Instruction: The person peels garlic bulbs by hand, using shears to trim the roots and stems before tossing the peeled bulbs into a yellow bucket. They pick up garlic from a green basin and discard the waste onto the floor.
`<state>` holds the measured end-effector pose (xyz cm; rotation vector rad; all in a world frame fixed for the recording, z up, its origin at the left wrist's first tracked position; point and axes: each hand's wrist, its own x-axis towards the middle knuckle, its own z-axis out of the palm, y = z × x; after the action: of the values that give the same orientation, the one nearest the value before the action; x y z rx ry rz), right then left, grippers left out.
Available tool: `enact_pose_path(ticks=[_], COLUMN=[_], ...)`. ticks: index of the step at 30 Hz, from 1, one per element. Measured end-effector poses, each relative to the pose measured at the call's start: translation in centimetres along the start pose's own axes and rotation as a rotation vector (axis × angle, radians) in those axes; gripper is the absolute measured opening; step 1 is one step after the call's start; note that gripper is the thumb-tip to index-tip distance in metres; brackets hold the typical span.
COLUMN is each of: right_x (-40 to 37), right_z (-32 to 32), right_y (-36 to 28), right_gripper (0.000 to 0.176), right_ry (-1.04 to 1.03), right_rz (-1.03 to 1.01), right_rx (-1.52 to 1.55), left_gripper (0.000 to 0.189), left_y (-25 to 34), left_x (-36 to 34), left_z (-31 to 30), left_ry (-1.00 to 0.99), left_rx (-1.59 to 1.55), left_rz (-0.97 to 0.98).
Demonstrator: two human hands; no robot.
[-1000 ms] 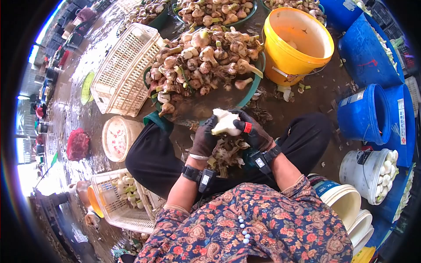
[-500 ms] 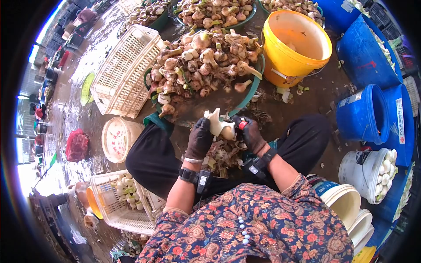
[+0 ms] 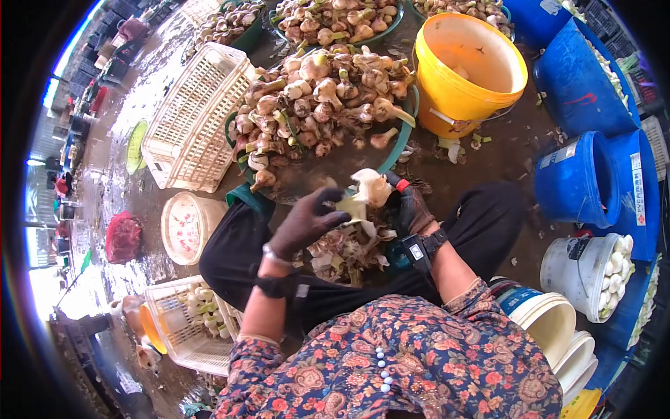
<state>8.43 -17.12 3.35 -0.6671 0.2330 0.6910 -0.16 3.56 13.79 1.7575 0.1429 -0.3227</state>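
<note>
The garlic bulb (image 3: pixel 377 190) is in the air just below the near rim of the green-rimmed tub (image 3: pixel 404 146), which holds a heap of unpeeled garlic (image 3: pixel 324 105). The bulb's rounded side faces the right hand (image 3: pixel 413 211); a pale part bulges up toward the tub, and a greenish-white peel flap (image 3: pixel 352 208) spreads down and to the left. Bulb and flap together lie on a slant, upper right to lower left; which end is the stem end cannot be told.

The right hand, in a dark glove, comes up from the lower right with its fingers bent beside the bulb, apparently grasping it, though the contact is partly hidden. A small red piece (image 3: pixel 403 185) shows at its fingers. The left hand (image 3: pixel 304 220), also gloved, reaches from the lower left, wrist below the knuckles, its fingers parted and curved toward the flap; whether they touch it cannot be told.

Nearer the person than the tub, loose peelings (image 3: pixel 345 255) lie between the legs. Right of the tub stands a yellow bucket (image 3: pixel 447 112); left of it, a white crate (image 3: pixel 199 115), with a small white bucket (image 3: pixel 183 230) below the crate.
</note>
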Motion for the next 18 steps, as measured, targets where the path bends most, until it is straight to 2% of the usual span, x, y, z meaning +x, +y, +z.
enact_pose_path(ticks=[1, 3, 4, 5, 7, 8, 9, 10, 11, 13, 14, 15, 16, 17, 18], right_x=[0.1, 0.0, -1.2, -1.1, -0.3, 0.6, 1.0, 1.2, 1.3, 1.3, 0.1, -0.6, -0.9, 0.1, 1.6], right_z=[0.0, -0.4, 1.8, 1.6, 0.7, -2.0, -3.3, -4.3, -5.2, -5.1, -2.2, 0.4, 1.7, 0.8, -1.3], right_y=[0.3, 0.4, 0.5, 0.5, 1.0, 2.1, 2.4, 2.5, 2.8, 2.4, 1.4, 0.5, 0.2, 0.9, 2.0], right_gripper=[0.029, 0.027, 0.026, 0.026, 0.024, 0.032, 0.032, 0.036, 0.041, 0.046, 0.045, 0.044, 0.04, 0.04, 0.038], right_ry=[0.0, 0.14, 0.168, 0.173, 0.273, 0.077, 0.084, 0.073, 0.056, 0.083, 0.084, 0.076, 0.094, 0.084, 0.124], right_rz=[0.0, 0.082, -0.064, -0.063, -0.159, -0.384, -0.386, -0.17, 0.042, 0.073, -0.032, -0.147, -0.278, -0.281, -0.18], right_rx=[0.009, -0.426, -0.413, -0.417, -0.651, -1.074, -1.068, -0.568, -0.069, -0.069, -0.177, -0.282, -0.438, -0.432, -0.415], left_gripper=[0.042, 0.036, 0.036, 0.032, 0.028, 0.025, 0.022, 0.024, 0.029, 0.022, 0.023, 0.027, 0.031, 0.034, 0.035], left_y=[-0.8, -1.7, -2.1, -2.5, -2.4, -1.5, -0.4, 0.9, 1.9, 4.3, 4.3, 3.2, 0.8, -1.1, -1.3], left_x=[1.0, 2.8, 3.1, 3.2, 3.0, 2.2, 1.3, 0.2, -0.9, -2.7, -2.4, -1.7, -0.9, -0.4, 0.0], left_z=[1.0, 2.3, 2.9, 3.4, 3.9, 4.3, 4.4, 4.2, 3.4, 1.0, 0.0, 0.3, 0.8, 1.3, 1.9], left_ry=[0.136, 0.12, 0.117, 0.147, 0.171, 0.112, 0.05, 0.052, 0.041, -0.148, -0.248, -0.215, -0.066, 0.081, 0.234], left_rx=[0.131, 0.031, 0.023, 0.021, 0.026, -0.142, -0.308, -0.345, -0.409, -0.366, -0.173, -0.052, 0.165, 0.384, 0.605], left_rz=[0.104, 0.122, 0.121, 0.098, 0.073, 0.022, -0.028, 0.064, 0.073, 0.071, -0.014, -0.049, 0.009, 0.061, 0.152])
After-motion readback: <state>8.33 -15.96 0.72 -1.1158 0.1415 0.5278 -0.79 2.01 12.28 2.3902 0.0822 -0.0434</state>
